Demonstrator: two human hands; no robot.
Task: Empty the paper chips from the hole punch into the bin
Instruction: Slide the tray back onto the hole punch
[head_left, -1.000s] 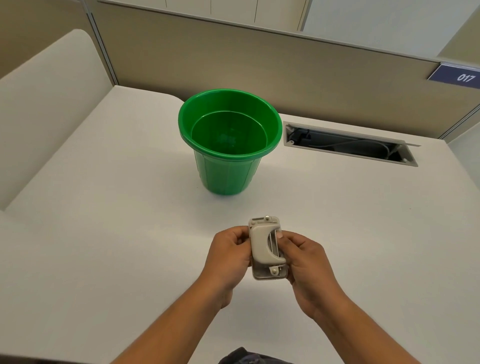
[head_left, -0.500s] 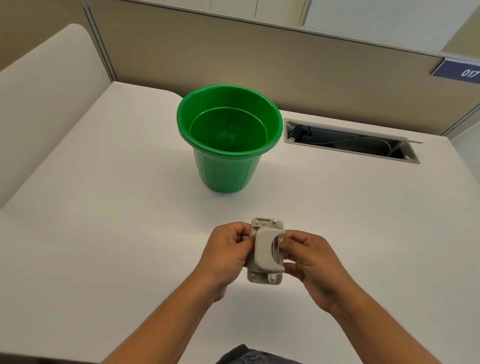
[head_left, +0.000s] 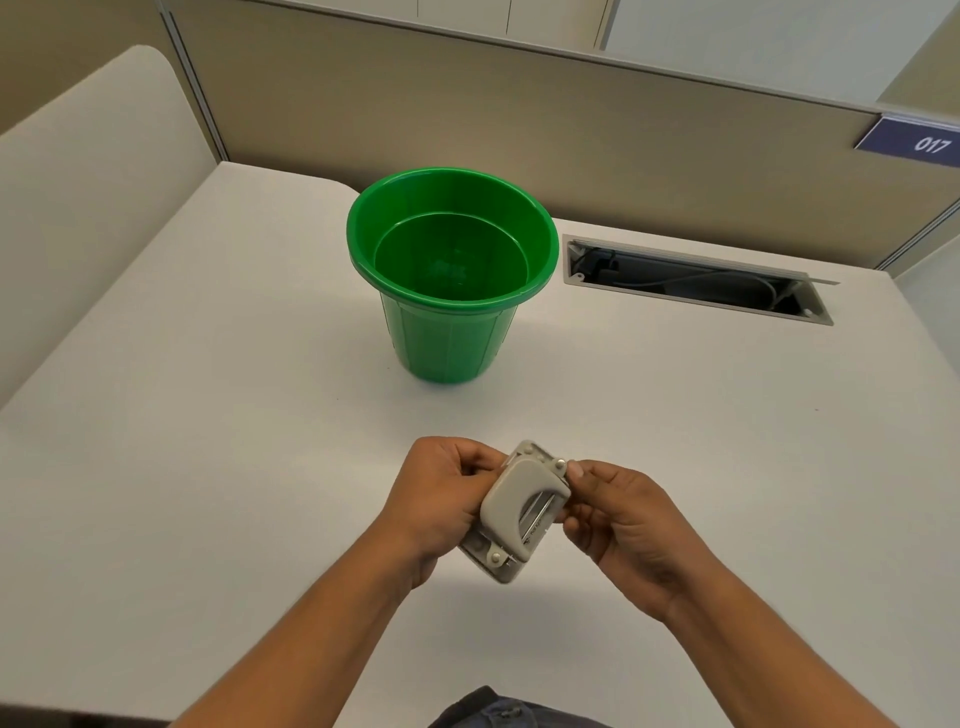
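Both hands gripped the punch (head_left: 521, 512) above the near desk (head_left: 208, 415): left hand (head_left: 441, 506) closed round its left edge, right hand (head_left: 618, 519) pinching the right, tilting it, probably to work the chip tray loose. The bin (head_left: 449, 332) stood farther off, mouth open to receive.

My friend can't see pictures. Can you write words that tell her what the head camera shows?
Two bare hands, left hand and right hand, hold a small grey plastic-and-metal hole punch, tilted, above a white desk. Farther back on the desk stands a round green plastic bin.
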